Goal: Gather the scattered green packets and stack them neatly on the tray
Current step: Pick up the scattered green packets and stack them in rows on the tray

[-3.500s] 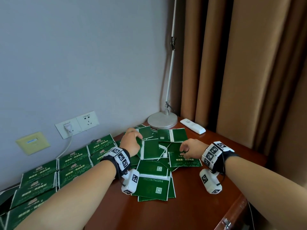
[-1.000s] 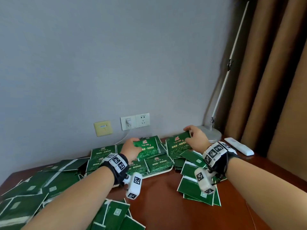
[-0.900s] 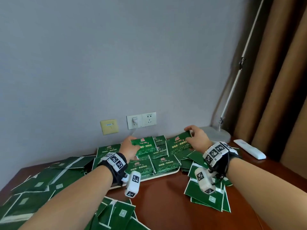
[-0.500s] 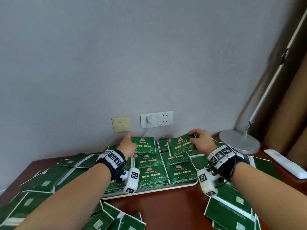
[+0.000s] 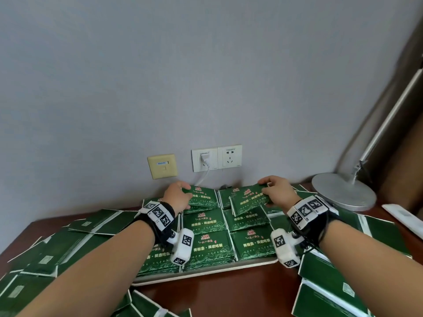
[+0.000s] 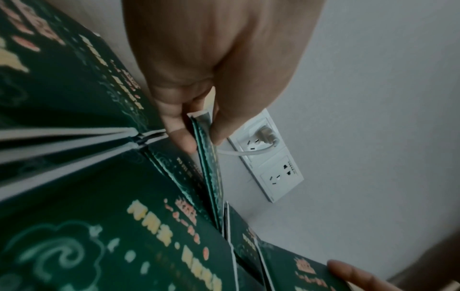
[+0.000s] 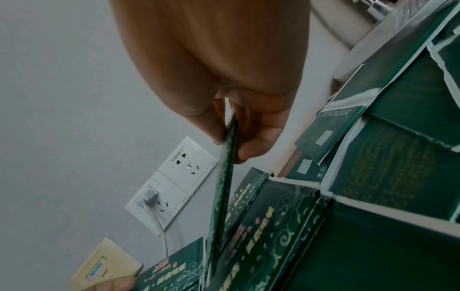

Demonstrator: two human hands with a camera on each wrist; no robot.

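Note:
A white-rimmed tray [image 5: 206, 273] lies on the brown table, filled with rows of stacked green packets [image 5: 206, 245]. My left hand [image 5: 186, 191] pinches a green packet [image 5: 203, 199] by its left edge, low over the back-left stack. My right hand [image 5: 265, 188] pinches another green packet [image 5: 248, 200], tilted above the back-right stack. In the left wrist view thumb and fingers [image 6: 179, 135] clamp the packet's edge [image 6: 206, 141]. The right wrist view shows that packet [image 7: 226, 177] edge-on between thumb and fingers [image 7: 254, 147].
Loose green packets lie scattered left of the tray [image 5: 80, 236], to its right [image 5: 332, 282] and at the front [image 5: 146, 307]. A round lamp base [image 5: 343, 193] and a white remote [image 5: 405, 216] sit at the right. Wall sockets [image 5: 216, 157] with a plugged cable are behind.
Both hands took packets from the right-hand pile and carried them left to the tray's back row. My view swung left with them; in the last half second the hands barely shifted.

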